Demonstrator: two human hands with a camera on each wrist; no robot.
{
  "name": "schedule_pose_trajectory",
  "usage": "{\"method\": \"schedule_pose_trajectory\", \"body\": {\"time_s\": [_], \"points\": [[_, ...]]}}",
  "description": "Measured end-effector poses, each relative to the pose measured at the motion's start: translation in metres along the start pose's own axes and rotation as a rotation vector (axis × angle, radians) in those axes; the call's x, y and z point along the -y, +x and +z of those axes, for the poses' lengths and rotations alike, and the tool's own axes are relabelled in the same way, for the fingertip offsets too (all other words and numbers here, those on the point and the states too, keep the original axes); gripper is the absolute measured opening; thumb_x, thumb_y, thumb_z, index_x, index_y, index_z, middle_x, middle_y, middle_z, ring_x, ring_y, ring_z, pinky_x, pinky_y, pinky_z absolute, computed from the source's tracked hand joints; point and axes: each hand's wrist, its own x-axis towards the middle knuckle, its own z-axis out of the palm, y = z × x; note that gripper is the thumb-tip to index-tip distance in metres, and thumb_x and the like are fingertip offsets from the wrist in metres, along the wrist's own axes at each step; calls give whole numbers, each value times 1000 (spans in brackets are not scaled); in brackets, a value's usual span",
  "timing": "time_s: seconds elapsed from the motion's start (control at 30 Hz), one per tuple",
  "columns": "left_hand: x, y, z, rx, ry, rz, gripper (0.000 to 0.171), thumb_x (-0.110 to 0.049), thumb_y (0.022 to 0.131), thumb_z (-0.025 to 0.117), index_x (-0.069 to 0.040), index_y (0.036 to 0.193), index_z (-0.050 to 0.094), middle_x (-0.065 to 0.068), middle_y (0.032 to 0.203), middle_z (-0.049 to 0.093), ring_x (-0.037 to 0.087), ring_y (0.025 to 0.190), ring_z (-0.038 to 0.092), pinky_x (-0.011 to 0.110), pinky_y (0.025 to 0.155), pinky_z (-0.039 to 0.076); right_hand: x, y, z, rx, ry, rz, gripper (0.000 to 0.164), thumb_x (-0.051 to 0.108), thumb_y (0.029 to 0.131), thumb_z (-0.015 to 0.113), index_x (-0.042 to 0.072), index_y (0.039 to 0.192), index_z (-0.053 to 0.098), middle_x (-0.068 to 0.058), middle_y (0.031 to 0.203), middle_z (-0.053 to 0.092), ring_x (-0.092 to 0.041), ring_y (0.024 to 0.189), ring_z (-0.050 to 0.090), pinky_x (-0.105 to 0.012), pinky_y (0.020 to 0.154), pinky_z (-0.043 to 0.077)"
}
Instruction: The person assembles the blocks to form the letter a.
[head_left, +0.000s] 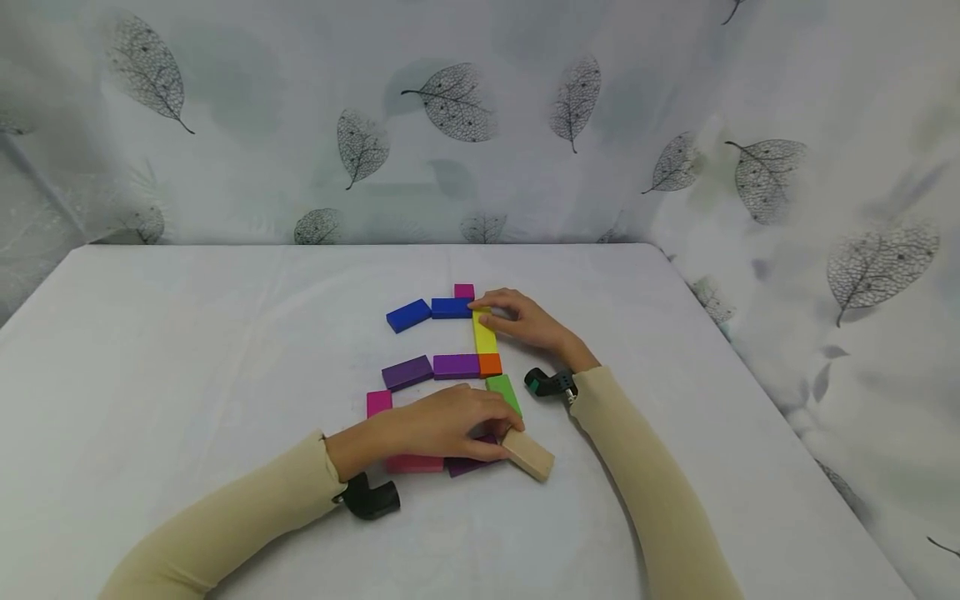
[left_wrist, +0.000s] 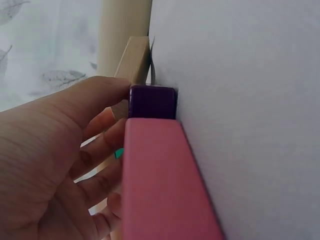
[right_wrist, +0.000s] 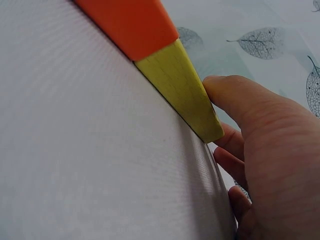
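Observation:
My left hand (head_left: 450,421) pinches the end of a plain wooden block (head_left: 529,455) between thumb and fingers. That block slants at the near right end of a line of coloured blocks, beside a dark purple block (left_wrist: 152,101). A long pink block (left_wrist: 160,175) lies end to end with the purple one. Farther out, my right hand (head_left: 531,321) has its thumb and index finger at the far end of a yellow block (head_left: 484,333), gripping it there. An orange block (right_wrist: 132,27) adjoins the yellow block's near end. The left hand partly covers a green block (head_left: 504,393).
Two blue blocks (head_left: 452,308) and a small magenta block (head_left: 464,291) lie at the far end. Purple blocks (head_left: 456,367) form a middle row, with a magenta block (head_left: 379,402) at the left. A white cloth covers the table (head_left: 225,358); a leaf-patterned curtain (head_left: 262,167) hangs behind.

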Motion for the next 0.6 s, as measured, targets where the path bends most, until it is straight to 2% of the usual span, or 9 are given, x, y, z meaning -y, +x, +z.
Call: {"method": "schedule_pose_trajectory", "body": {"time_s": [0.3,0.43,0.6], "points": [[0,1,2,3,12,-32,34,-27,93,67,-14,125,62,-5,105,64,3,92,56,19,87,46,-1,0,-1,9,26,-16,35,22,98,59,13,132,62,-9,141,50,-27,138,36,-53,115,22],[1,0,2,-18,-4,-16,32,-28,93,67,-14,122,63,-6,100,63,4,88,55,17,82,46,0,0,0,5,37,-20,34,21,98,59,12,131,62,-10,141,50,-28,138,35,-53,115,22],[1,0,2,-54,17,7,22,-25,95,64,-14,114,68,-6,94,62,6,86,56,16,81,45,-2,1,-1,5,24,-24,34,22,99,58,14,132,62,-9,141,50,-26,139,35,-53,115,22]]}}
